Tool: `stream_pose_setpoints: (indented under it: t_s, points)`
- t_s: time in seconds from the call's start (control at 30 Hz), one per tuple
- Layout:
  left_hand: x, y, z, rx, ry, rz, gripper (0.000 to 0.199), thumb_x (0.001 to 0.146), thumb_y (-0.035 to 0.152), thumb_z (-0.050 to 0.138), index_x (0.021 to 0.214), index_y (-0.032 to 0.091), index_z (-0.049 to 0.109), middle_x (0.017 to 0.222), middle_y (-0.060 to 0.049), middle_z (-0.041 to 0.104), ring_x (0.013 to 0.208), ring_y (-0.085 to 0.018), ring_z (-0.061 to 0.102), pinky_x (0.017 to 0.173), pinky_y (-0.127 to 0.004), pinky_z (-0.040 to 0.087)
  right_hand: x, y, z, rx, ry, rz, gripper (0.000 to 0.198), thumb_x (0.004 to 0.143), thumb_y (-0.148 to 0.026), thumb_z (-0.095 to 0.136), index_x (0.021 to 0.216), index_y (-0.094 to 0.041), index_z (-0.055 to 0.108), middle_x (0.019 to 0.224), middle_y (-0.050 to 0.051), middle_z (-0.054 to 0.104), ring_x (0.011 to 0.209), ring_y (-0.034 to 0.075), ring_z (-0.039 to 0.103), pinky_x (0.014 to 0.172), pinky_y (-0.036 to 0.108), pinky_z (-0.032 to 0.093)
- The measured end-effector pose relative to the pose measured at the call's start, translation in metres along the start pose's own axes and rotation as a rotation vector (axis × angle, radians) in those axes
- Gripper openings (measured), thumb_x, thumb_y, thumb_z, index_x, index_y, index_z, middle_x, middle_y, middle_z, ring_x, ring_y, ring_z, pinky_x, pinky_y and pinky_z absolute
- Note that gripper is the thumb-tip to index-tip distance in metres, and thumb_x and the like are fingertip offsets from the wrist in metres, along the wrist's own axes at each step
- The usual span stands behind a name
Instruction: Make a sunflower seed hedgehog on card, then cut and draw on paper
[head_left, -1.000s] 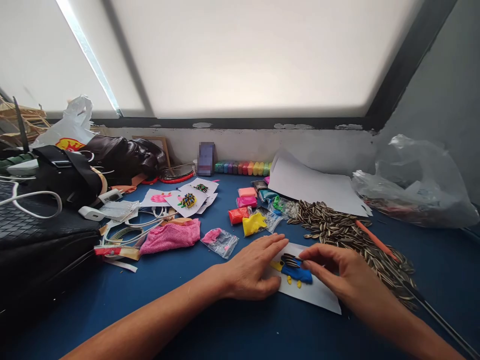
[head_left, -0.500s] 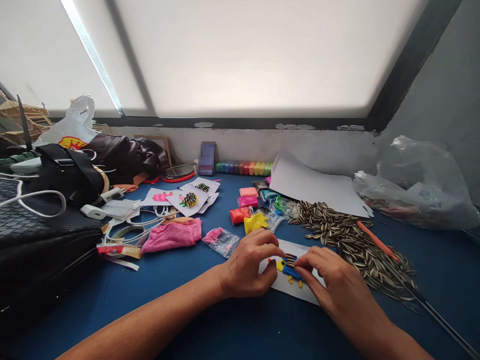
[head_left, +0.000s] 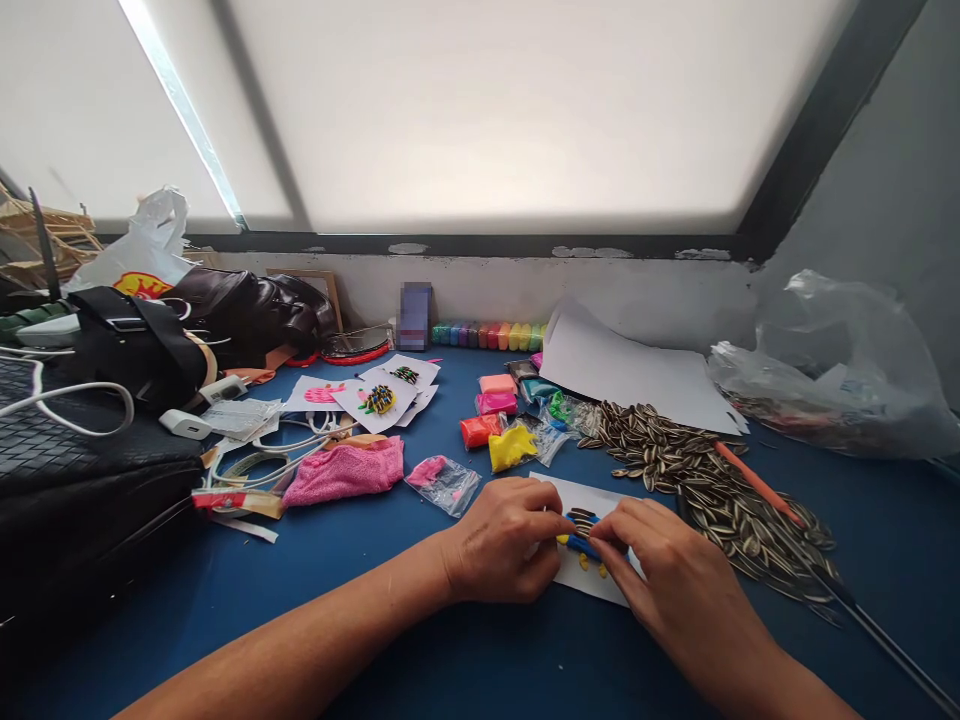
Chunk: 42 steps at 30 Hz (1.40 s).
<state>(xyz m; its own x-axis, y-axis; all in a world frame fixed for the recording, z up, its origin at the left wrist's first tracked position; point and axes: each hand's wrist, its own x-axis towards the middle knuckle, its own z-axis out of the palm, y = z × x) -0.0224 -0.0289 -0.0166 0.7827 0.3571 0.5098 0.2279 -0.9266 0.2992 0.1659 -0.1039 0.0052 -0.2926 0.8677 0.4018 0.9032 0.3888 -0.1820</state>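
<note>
A white card (head_left: 592, 584) lies under both my hands. On it is a clay figure (head_left: 578, 545) with a blue body and small yellow feet; several striped sunflower seeds (head_left: 582, 517) stick out of its upper side. My left hand (head_left: 510, 540) is closed at the figure's left end, its index fingertip against the seeds, covering most of the yellow head. From the right, my right hand (head_left: 664, 560) pinches thumb and fingers together at the blue body. A dark sliver, seemingly a sunflower seed, shows between them, mostly hidden.
A pile of sunflower seeds (head_left: 724, 500) with an orange-handled tool (head_left: 757, 483) across it lies to the right. Beyond my hands are bagged clay packs (head_left: 480, 430) and white paper sheets (head_left: 630, 365). Leftward are finished cards (head_left: 360, 415), a pink cloth (head_left: 345, 470) and cables.
My left index finger has moved right and down onto the seeds, and the hand now covers the yellow head. My right hand stays at the blue body, with its fingers slightly shifted.
</note>
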Motion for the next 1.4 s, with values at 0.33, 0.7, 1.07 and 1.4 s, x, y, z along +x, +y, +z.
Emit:
stream_pose_setpoints:
  t_s: [0.33, 0.7, 1.07, 1.4]
  points:
    - [0.0026, 0.0034, -0.0033, 0.118, 0.015, -0.011, 0.021, 0.071, 0.015, 0.051, 0.084, 0.017, 0.067, 0.082, -0.007, 0.054, 0.072, -0.017, 0.046, 0.067, -0.032, 0.038, 0.0011, 0.0003, -0.0001, -0.033, 0.02, -0.016, 0.032, 0.098, -0.027, 0.038, 0.072, -0.022, 0.056, 0.07, 0.004, 0.063, 0.067, 0.019, 0.061, 0.059, 0.03, 0.047]
    - [0.0024, 0.0028, -0.0025, 0.13, -0.065, 0.01, 0.02, 0.071, 0.016, 0.052, 0.084, 0.017, 0.067, 0.081, -0.006, 0.051, 0.073, -0.017, 0.044, 0.069, -0.033, 0.035, 0.0017, 0.0006, 0.0009, -0.046, -0.011, -0.014, 0.026, 0.094, -0.021, 0.044, 0.071, -0.022, 0.054, 0.07, 0.003, 0.061, 0.067, 0.02, 0.061, 0.058, 0.031, 0.047]
    - [0.0053, 0.0042, -0.0055, 0.165, -0.116, 0.048, 0.014, 0.071, 0.017, 0.051, 0.077, 0.017, 0.064, 0.074, -0.004, 0.049, 0.07, -0.016, 0.042, 0.071, -0.035, 0.032, 0.0015, 0.0013, 0.0024, -0.046, -0.025, 0.015, 0.022, 0.092, -0.021, 0.048, 0.071, -0.022, 0.056, 0.069, 0.002, 0.062, 0.066, 0.02, 0.062, 0.058, 0.031, 0.046]
    - [0.0058, 0.0061, -0.0072, 0.186, -0.121, 0.045, 0.013, 0.071, 0.017, 0.051, 0.074, 0.017, 0.063, 0.073, -0.003, 0.049, 0.069, -0.016, 0.042, 0.073, -0.036, 0.031, 0.0007, 0.0006, 0.0039, -0.041, -0.04, 0.026, 0.019, 0.09, -0.02, 0.052, 0.072, -0.022, 0.057, 0.07, 0.001, 0.061, 0.066, 0.02, 0.061, 0.058, 0.032, 0.046]
